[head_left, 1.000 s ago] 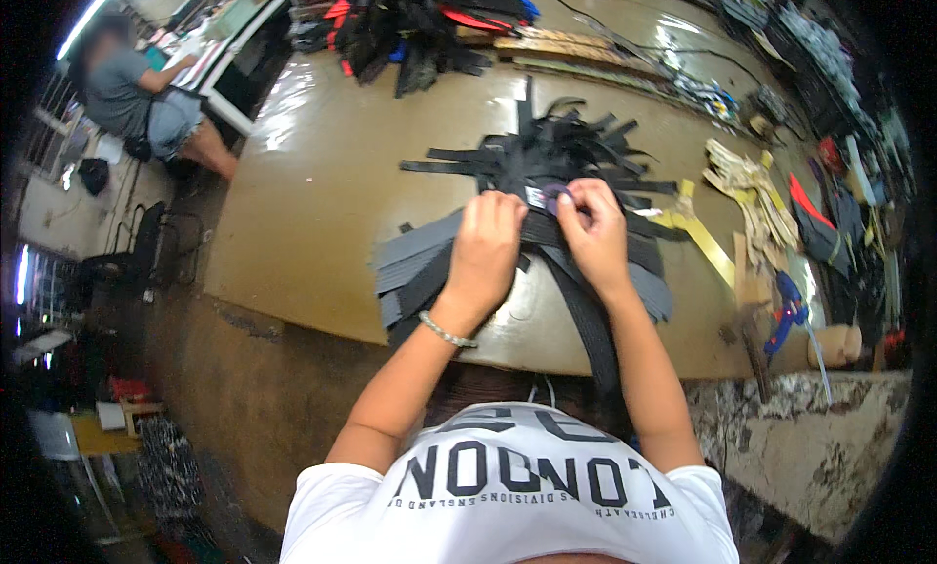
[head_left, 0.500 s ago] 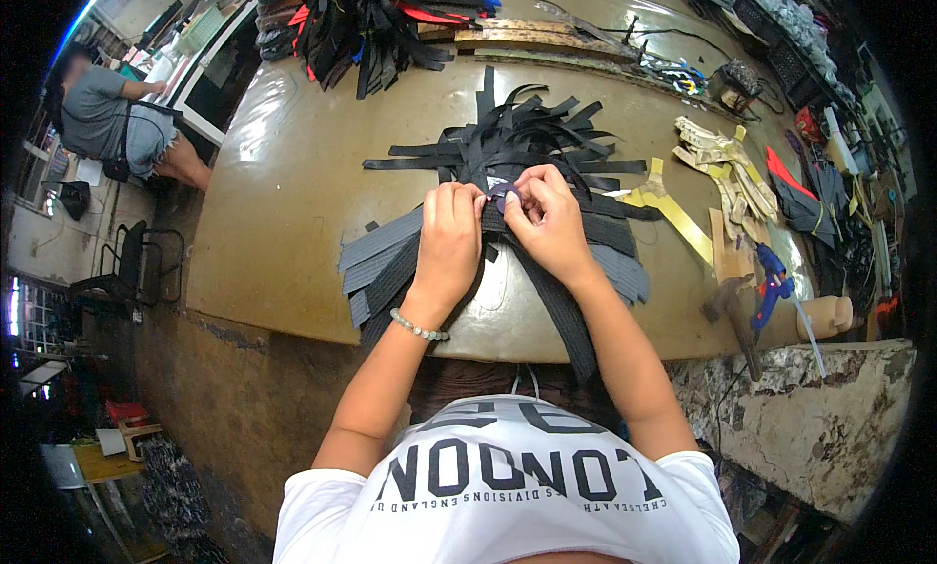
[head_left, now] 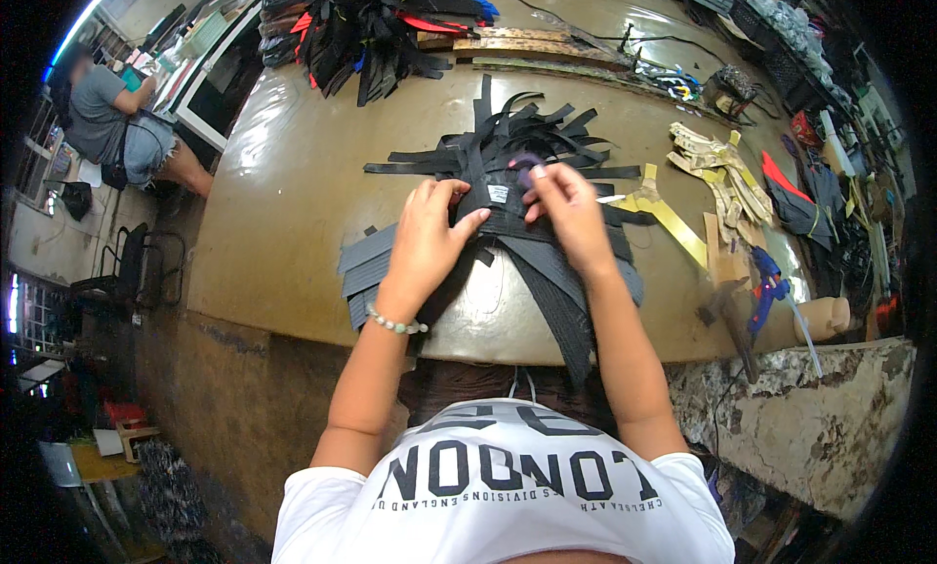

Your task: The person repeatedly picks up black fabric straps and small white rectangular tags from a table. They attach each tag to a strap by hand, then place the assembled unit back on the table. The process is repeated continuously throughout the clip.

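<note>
The black strap bundle (head_left: 508, 226) lay on the table (head_left: 293, 222), beneath and between the hands. Its white label (head_left: 498, 193), partly covered half a second earlier, was exposed because the hands had parted. The left hand (head_left: 427, 234) rested on the bundle, thumb and fingers spread, gripping nothing. The right hand (head_left: 566, 211) pinched a small purple item (head_left: 527, 163), kind unclear. Loose strap ends crowded the area beyond both hands. A yellow strip (head_left: 673, 220) lay just right of the right hand; a blue glue gun (head_left: 768, 289) lay farther right.
</note>
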{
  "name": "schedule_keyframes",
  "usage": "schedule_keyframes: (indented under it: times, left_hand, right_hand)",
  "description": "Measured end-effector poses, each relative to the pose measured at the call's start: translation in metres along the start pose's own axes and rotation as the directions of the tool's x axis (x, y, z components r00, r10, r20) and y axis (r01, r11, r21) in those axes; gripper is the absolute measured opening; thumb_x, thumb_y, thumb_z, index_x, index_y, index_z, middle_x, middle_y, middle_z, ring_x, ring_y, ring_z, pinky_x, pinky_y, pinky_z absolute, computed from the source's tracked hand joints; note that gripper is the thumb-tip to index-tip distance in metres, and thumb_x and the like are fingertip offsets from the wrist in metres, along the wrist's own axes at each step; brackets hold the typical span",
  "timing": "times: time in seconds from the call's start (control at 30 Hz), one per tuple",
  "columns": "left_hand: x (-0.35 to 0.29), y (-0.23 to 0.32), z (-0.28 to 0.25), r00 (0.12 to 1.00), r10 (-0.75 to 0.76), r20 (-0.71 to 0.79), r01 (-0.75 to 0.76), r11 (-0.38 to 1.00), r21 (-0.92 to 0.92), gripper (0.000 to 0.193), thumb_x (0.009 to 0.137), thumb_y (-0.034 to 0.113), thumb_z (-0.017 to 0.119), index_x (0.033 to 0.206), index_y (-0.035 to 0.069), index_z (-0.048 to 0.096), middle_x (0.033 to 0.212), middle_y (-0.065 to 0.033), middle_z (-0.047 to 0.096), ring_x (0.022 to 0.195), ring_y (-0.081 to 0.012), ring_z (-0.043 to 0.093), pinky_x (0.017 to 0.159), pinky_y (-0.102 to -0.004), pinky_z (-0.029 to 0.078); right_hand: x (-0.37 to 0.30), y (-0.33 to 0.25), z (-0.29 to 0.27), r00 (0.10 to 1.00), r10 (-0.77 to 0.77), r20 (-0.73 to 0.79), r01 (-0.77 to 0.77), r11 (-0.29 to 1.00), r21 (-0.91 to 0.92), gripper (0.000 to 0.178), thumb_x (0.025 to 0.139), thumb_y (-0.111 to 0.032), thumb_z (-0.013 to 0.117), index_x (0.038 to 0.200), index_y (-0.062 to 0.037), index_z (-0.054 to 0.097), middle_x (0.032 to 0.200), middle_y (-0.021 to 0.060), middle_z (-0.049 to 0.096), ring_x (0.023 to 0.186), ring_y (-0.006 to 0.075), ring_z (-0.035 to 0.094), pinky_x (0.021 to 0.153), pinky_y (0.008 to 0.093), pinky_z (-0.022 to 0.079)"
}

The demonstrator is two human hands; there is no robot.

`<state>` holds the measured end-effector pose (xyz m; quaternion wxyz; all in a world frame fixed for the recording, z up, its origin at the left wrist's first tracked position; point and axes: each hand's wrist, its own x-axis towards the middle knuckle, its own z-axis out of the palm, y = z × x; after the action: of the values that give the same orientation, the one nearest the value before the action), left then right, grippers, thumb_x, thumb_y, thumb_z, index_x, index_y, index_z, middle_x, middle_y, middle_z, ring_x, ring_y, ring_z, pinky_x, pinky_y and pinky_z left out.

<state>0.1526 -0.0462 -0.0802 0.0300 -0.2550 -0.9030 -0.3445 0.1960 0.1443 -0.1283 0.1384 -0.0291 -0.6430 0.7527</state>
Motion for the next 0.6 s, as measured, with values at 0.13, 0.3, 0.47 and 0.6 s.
schedule_keyframes:
  times: [0.13, 0.3, 0.47, 0.6]
  left_hand:
    - [0.002, -0.015, -0.015, 0.978, 0.148, -0.144, -0.17, 0.974, -0.151, 0.018, 0.088, 0.013, 0.063, 0.096, -0.003, 0.066, 0.092, -0.0186, 0.067, 0.084, -0.0358, 0.063, 0.077, -0.0391, 0.049]
    - [0.001, -0.024, -0.011, 0.993, 0.008, -0.117, -0.044, 0.952, -0.303, 0.021, 0.089, 0.012, 0.063, 0.1, -0.006, 0.066, 0.086, -0.0202, 0.068, 0.073, -0.0293, 0.065, 0.069, -0.0358, 0.05]
    - [-0.002, -0.026, 0.005, 0.991, -0.132, -0.034, 0.116, 0.947, -0.301, 0.029, 0.084, 0.017, 0.07, 0.103, -0.005, 0.068, 0.084, -0.0166, 0.069, 0.068, -0.0191, 0.062, 0.066, -0.0295, 0.05]
    - [0.001, -0.025, 0.008, 0.98, -0.197, -0.02, 0.177, 0.916, -0.359, 0.03, 0.083, 0.02, 0.072, 0.101, -0.004, 0.07, 0.08, -0.0099, 0.068, 0.062, -0.011, 0.055, 0.062, -0.0257, 0.048]
  right_hand:
    - [0.011, -0.04, -0.056, 0.933, -0.066, -0.355, 0.232, 0.863, 0.448, 0.022, 0.098, -0.02, 0.053, 0.095, -0.0002, 0.062, 0.094, 0.0124, 0.065, 0.083, 0.0163, 0.062, 0.075, 0.0306, 0.055]
    - [0.0, -0.035, -0.032, 0.982, -0.123, 0.144, -0.004, 0.747, 0.665, 0.024, 0.098, -0.021, 0.054, 0.1, 0.0025, 0.058, 0.112, 0.024, 0.062, 0.102, 0.03, 0.063, 0.09, 0.0355, 0.054]
    - [-0.002, 0.002, 0.04, 0.998, -0.022, -0.051, 0.017, 0.996, -0.09, 0.023, 0.097, -0.02, 0.059, 0.097, 0.0028, 0.063, 0.096, 0.0032, 0.065, 0.084, 0.0054, 0.058, 0.076, 0.02, 0.047]
    - [-0.005, -0.001, 0.05, 0.982, -0.148, -0.115, 0.121, 0.97, -0.211, 0.018, 0.094, -0.012, 0.061, 0.091, 0.0062, 0.062, 0.096, 0.0086, 0.063, 0.081, 0.0096, 0.061, 0.072, 0.0235, 0.052]
